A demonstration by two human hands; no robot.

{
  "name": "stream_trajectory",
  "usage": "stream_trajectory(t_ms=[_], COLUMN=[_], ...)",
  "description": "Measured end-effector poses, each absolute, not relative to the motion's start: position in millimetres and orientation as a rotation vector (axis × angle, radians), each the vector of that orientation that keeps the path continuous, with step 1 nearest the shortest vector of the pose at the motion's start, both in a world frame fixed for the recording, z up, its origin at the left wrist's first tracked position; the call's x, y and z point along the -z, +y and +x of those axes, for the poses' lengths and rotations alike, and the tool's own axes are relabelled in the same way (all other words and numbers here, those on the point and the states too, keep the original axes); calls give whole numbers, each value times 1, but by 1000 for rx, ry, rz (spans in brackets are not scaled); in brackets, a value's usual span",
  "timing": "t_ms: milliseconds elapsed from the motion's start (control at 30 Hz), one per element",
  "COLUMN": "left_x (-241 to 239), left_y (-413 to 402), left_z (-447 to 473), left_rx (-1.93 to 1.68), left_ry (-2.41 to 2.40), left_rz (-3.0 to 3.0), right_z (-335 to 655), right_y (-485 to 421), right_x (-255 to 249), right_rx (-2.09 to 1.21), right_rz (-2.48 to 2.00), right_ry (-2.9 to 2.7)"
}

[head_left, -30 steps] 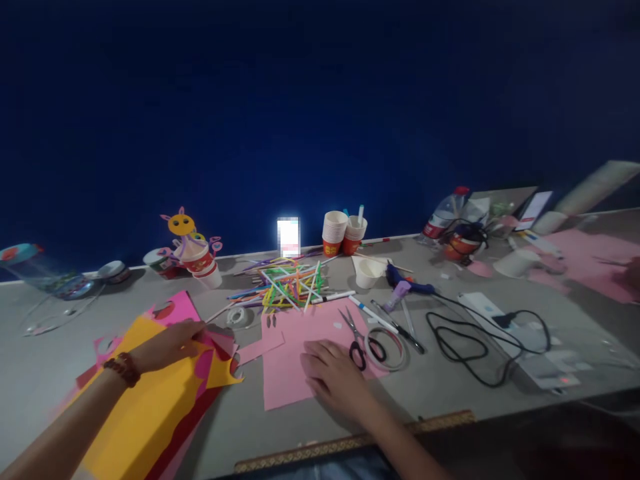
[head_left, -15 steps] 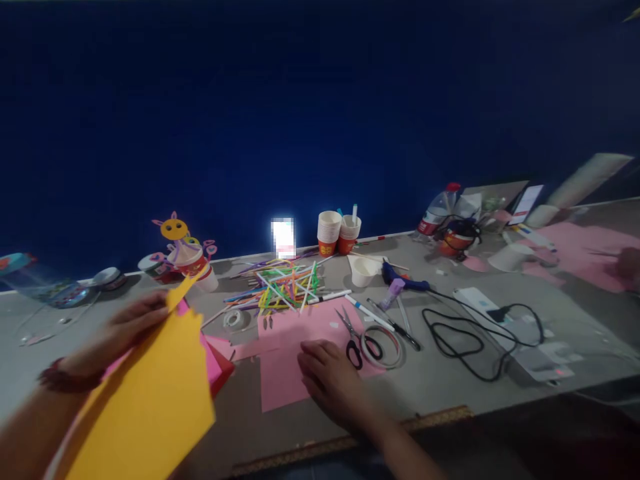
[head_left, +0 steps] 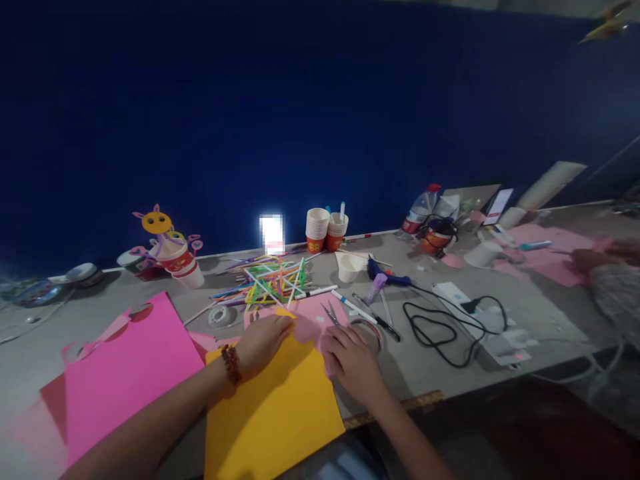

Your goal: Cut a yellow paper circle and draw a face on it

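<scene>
My left hand [head_left: 265,343], with a beaded bracelet at the wrist, is closed on the top edge of a yellow sheet of paper [head_left: 280,413]. That sheet has a cut-out upper edge and lies over part of a pink sheet of paper [head_left: 313,307]. My right hand [head_left: 353,363] has its fingers curled at the pink sheet's edge, right of the yellow one. Scissors [head_left: 330,313] and a roll of tape [head_left: 373,333] are partly hidden behind my right hand. To the left lies a bright pink sheet with cut-outs [head_left: 135,373].
Colored sticks [head_left: 275,280] lie in a pile behind the sheets. Stacked paper cups [head_left: 317,230] stand near the wall. A glue gun [head_left: 390,275], its black cord [head_left: 440,333] and a power strip [head_left: 470,320] are on the right. Another person's hand [head_left: 595,260] is at the far right.
My left hand has carried the yellow sheet rightward and down over the pink sheet. The bright pink sheet now lies uncovered at left. My right hand's fingers are curled at the pink sheet's edge.
</scene>
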State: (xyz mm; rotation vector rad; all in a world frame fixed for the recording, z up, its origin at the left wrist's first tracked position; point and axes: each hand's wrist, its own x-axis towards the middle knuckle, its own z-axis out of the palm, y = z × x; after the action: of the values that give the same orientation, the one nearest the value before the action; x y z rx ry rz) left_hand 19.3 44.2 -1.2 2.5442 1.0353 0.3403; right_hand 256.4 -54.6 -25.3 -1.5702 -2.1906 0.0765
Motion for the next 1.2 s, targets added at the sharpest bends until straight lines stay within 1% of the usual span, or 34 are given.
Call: stream_trajectory(t_ms=[233,400,567,700,900,1100,1200], left_x=[16,24,23,18,25,36,39], left_y=[37,41,49,38,15,25,27], left_z=[13,15,22,19,0,-17,-19], left_rx=[-360,-408,-456,-486,-381,-355,-335], left_ry=[1019,1081,1089,1066,928,847,865], left_rz=[2775,2835,2852,2855,2851,2908,2919], right_z=[254,250,245,243,240,247,265], right_y=[-56,-56,-58,-58,-59,-62,-59], right_x=[29,32,35,39,41,34,29], right_rx=[-46,-30,-30,1,-12,-65,-8], right_rz=[-1547,-1500,-1478,-1507,-1525,-1399,-1417], right_ry=[-2184,-2144,-2154,-2151,-2145,-2129,-2087])
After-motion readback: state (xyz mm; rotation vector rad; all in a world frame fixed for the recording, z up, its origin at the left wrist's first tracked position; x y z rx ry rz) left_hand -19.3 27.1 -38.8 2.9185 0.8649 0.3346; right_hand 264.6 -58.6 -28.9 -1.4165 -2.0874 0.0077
